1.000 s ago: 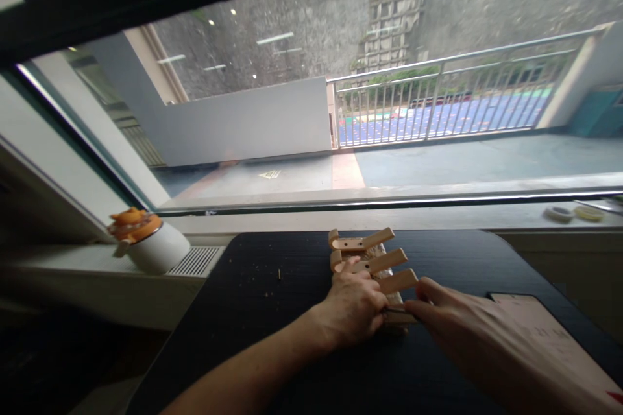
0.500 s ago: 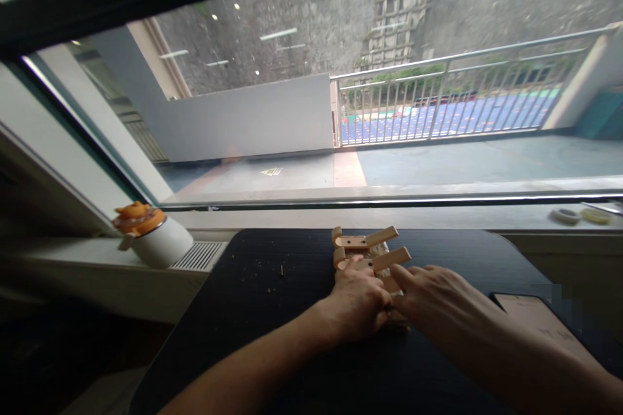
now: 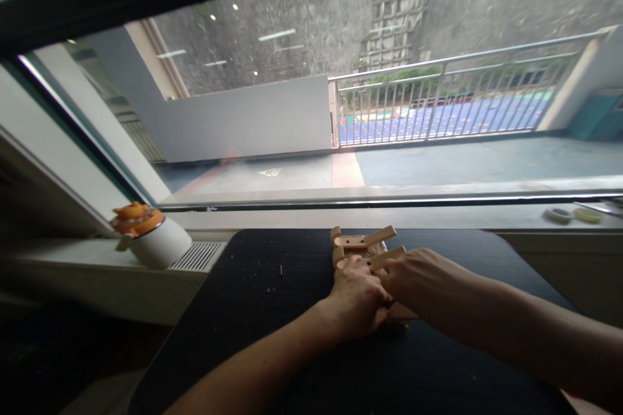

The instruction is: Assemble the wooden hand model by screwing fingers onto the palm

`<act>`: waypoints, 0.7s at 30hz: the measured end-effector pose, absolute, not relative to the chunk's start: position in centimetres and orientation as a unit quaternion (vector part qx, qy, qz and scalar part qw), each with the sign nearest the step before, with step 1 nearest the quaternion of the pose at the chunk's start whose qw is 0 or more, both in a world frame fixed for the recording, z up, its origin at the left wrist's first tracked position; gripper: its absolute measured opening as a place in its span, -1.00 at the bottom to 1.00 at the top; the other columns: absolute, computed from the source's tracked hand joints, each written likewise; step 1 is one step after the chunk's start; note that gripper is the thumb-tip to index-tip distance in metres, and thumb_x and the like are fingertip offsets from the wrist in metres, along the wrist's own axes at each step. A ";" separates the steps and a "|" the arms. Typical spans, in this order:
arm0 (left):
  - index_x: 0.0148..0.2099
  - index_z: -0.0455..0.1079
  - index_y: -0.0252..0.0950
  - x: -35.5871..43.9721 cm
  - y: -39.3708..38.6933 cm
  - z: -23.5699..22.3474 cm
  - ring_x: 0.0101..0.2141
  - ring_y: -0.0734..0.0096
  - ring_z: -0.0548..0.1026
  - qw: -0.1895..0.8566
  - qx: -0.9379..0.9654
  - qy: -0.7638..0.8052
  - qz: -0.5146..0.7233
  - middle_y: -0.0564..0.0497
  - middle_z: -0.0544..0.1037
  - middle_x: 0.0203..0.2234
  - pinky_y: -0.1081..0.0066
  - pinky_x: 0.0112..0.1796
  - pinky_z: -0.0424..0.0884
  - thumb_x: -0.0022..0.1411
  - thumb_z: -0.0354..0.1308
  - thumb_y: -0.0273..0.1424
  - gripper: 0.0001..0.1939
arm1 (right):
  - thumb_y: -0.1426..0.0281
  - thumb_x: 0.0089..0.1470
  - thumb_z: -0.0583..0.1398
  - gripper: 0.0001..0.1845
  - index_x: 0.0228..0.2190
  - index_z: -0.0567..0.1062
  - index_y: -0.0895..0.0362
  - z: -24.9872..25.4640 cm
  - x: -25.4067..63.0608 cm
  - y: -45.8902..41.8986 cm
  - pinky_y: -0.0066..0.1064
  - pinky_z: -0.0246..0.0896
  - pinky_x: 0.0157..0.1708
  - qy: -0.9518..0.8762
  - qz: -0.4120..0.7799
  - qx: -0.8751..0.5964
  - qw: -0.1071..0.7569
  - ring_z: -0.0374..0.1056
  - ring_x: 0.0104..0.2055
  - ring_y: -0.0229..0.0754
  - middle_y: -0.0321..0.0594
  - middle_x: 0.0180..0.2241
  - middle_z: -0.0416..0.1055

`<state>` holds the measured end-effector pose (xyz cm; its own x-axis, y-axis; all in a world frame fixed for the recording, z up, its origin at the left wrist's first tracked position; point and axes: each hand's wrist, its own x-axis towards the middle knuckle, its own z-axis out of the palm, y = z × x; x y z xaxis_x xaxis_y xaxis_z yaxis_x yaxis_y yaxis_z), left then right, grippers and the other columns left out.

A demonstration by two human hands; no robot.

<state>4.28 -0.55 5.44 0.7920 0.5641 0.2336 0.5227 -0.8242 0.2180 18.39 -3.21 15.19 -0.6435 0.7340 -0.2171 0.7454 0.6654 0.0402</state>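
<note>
A pale wooden piece with curved hooks lies on the dark table (image 3: 233,337). Its far hook (image 3: 352,242) shows two dark holes, and the nearer hook (image 3: 389,258) lies partly behind my hands. Rough, light-brown material (image 3: 377,249) shows between the hooks. My left hand (image 3: 357,298) is closed over the near part of the wooden piece, holding it against the table. Closed fingers of my right hand (image 3: 411,275) meet the piece close beside my left hand. Whatever they pinch is hidden. A flat wooden end (image 3: 403,312) sticks out below both hands.
A white pot with an orange lid (image 3: 158,240) stands on the left sill beside a vent grille (image 3: 198,255). Small crumbs and a short peg-like bit (image 3: 281,270) lie on the table. Two tape rolls (image 3: 557,215) rest on the right sill, under the window.
My right hand has shifted up and left over the near hook, its arm now covering where the phone showed. My left hand stays on the wooden piece.
</note>
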 end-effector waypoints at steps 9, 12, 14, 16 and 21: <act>-0.28 0.47 -0.18 4.4 -0.6 5.6 -0.14 0.18 0.45 0.065 0.950 0.275 0.134 0.03 0.57 -0.21 0.00 0.05 0.14 0.09 0.14 -0.35 -0.87 | 0.66 -0.02 0.13 -0.75 -0.34 0.56 0.22 15.4 18.5 -3.3 -0.39 0.12 -0.41 0.897 -0.058 0.417 0.138 0.46 -0.20 -0.03 -0.07 -0.28 0.54; -0.26 0.47 -0.19 4.4 -0.7 5.6 -0.12 0.16 0.44 0.061 0.950 0.277 0.130 0.02 0.57 -0.21 0.00 0.05 0.15 0.11 0.14 -0.33 -0.86 | 0.67 -0.03 0.13 -0.72 -0.32 0.56 0.21 15.4 18.5 -3.4 -0.40 0.13 -0.42 0.898 -0.054 0.416 0.133 0.46 -0.20 -0.03 -0.07 -0.28 0.55; -0.24 0.47 -0.19 4.4 -0.7 5.7 -0.11 0.16 0.44 0.059 0.950 0.279 0.127 0.01 0.56 -0.19 0.00 0.06 0.13 0.11 0.14 -0.33 -0.84 | 0.67 -0.03 0.13 -0.74 -0.35 0.57 0.23 15.6 18.4 -3.5 -0.39 0.13 -0.44 0.898 -0.047 0.419 0.128 0.47 -0.24 -0.03 -0.07 -0.30 0.55; -0.22 0.47 -0.19 4.4 -0.8 5.9 -0.11 0.16 0.43 0.059 0.950 0.280 0.125 0.00 0.56 -0.18 0.01 0.08 0.12 0.11 0.14 -0.33 -0.82 | 0.68 -0.04 0.13 -0.76 -0.38 0.57 0.25 15.9 18.3 -3.7 -0.39 0.13 -0.45 0.898 -0.040 0.420 0.124 0.47 -0.27 -0.03 -0.04 -0.30 0.55; -0.20 0.47 -0.17 4.5 -0.8 6.2 -0.10 0.17 0.43 0.060 0.950 0.285 0.110 0.00 0.56 -0.19 0.03 0.09 0.10 0.13 0.13 -0.33 -0.82 | 0.66 -0.02 0.15 -0.77 -0.36 0.57 0.23 15.8 18.4 -3.8 -0.43 0.16 -0.45 0.900 -0.026 0.418 0.118 0.47 -0.26 -0.06 -0.03 -0.27 0.55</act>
